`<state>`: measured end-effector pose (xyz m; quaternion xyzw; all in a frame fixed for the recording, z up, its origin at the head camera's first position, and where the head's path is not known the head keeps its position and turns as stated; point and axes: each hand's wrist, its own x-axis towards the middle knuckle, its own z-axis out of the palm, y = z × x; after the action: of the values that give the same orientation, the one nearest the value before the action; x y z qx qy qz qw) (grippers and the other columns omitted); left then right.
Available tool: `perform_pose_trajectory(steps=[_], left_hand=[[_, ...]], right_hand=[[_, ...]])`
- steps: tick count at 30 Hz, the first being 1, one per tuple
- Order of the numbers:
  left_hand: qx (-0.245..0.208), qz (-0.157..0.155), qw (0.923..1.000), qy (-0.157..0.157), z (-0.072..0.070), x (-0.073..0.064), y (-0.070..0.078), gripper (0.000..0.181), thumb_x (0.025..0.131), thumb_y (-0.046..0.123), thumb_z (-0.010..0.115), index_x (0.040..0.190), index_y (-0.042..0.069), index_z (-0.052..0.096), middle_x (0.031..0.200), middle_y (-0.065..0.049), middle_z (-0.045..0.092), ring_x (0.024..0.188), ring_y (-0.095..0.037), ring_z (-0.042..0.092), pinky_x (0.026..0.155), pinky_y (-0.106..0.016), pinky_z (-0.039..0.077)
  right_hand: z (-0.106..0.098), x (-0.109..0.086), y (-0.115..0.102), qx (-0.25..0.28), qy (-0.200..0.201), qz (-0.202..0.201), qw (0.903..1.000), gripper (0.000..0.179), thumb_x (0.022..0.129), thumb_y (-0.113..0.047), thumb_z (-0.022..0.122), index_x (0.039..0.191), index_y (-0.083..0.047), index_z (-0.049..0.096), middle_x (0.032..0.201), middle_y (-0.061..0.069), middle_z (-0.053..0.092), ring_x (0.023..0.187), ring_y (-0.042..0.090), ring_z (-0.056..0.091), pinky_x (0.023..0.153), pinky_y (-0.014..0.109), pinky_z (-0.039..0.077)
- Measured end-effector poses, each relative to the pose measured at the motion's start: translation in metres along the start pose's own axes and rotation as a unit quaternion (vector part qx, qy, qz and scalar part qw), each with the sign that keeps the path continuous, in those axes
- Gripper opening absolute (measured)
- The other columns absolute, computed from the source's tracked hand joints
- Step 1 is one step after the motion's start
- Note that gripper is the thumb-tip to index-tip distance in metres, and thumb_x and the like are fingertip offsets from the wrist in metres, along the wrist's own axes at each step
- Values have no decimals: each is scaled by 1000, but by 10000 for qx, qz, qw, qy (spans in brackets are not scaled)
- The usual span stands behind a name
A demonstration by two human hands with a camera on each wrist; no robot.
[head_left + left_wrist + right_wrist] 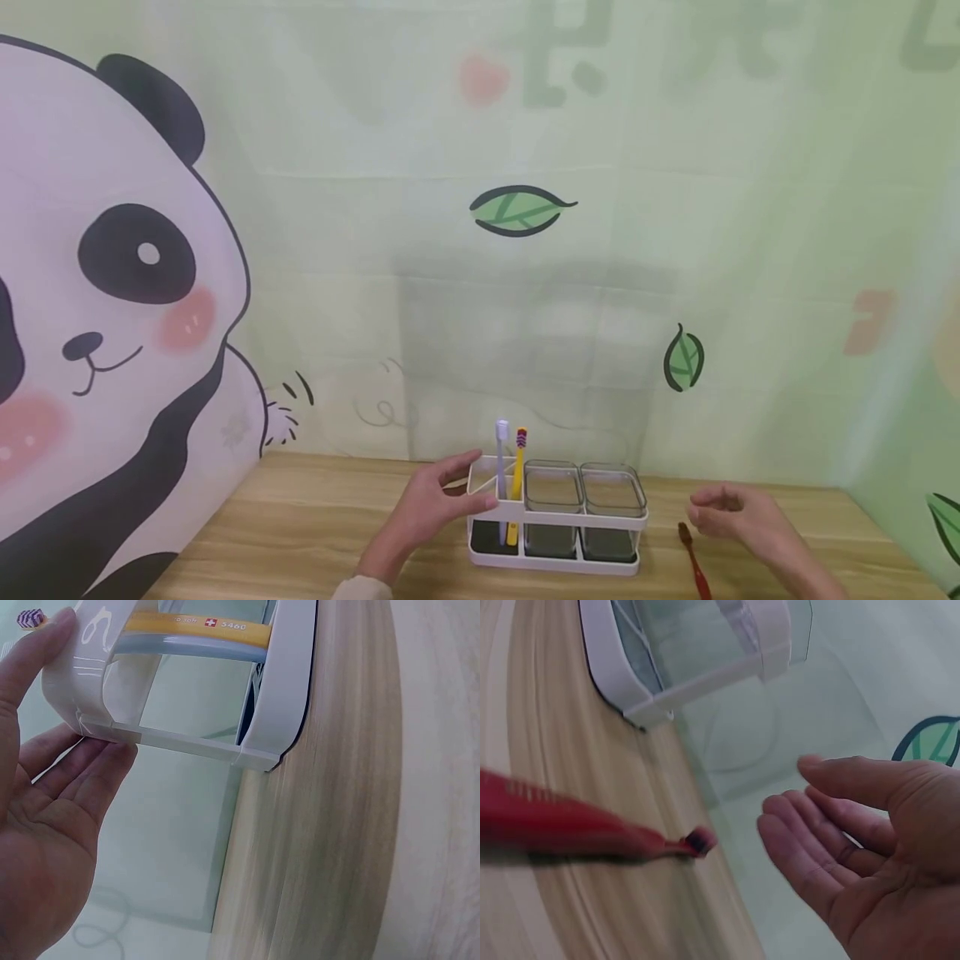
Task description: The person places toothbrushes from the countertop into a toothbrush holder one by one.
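Note:
A white toothbrush holder (555, 567) stands on the wooden table. My left hand (422, 510) grips its left end, thumb on the front of the upper rim and fingers round the side. In the left divided section, a pale purple toothbrush (501, 467) and a yellow toothbrush (517, 482) stand upright, bristles up. Two clear square cups, a left cup (553, 508) and a right cup (615, 510), fill the other sections. My right hand (742, 518) hovers with loosely bent fingers and nothing in it, close by the head of a red toothbrush (570, 825) lying on the table.
The wooden tabletop (285, 533) runs back to a pale green cloth backdrop (337, 250) with a panda (135, 333) printed at the left and leaves around it. More of the same cloth hangs along the right side.

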<state>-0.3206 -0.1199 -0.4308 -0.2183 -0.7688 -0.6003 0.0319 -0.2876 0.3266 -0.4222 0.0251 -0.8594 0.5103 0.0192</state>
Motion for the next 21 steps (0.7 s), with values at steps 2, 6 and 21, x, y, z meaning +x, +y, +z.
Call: perform_pose_trajectory(steps=[2, 6, 21], left_hand=[[2, 5, 10000, 11, 0, 0, 0, 74, 88, 23, 90, 149, -3, 57, 150, -27, 56, 128, -44, 63, 103, -46, 58], [11, -1, 10000, 8, -1, -1, 0, 74, 88, 23, 90, 149, -3, 57, 151, -27, 55, 128, -44, 63, 103, -46, 58], [14, 26, 10000, 9, -2, 1, -1, 74, 89, 24, 89, 150, -2, 57, 151, -26, 56, 129, -44, 63, 103, -47, 57]], right_hand=[[-1, 1, 3, -89, -86, 72, 9999, 31, 99, -9, 75, 121, 13, 66, 107, 15, 76, 96, 26, 73, 82, 34, 63], [-2, 3, 10, -164, -217, 264, 9993, 29, 99, -5, 73, 119, 15, 66, 103, 13, 76, 95, 29, 73, 83, 42, 65], [5, 5, 22, -679, -595, 966, 9912, 17, 94, -1, 75, 109, 6, 71, 96, 6, 72, 88, 24, 69, 80, 41, 62]])
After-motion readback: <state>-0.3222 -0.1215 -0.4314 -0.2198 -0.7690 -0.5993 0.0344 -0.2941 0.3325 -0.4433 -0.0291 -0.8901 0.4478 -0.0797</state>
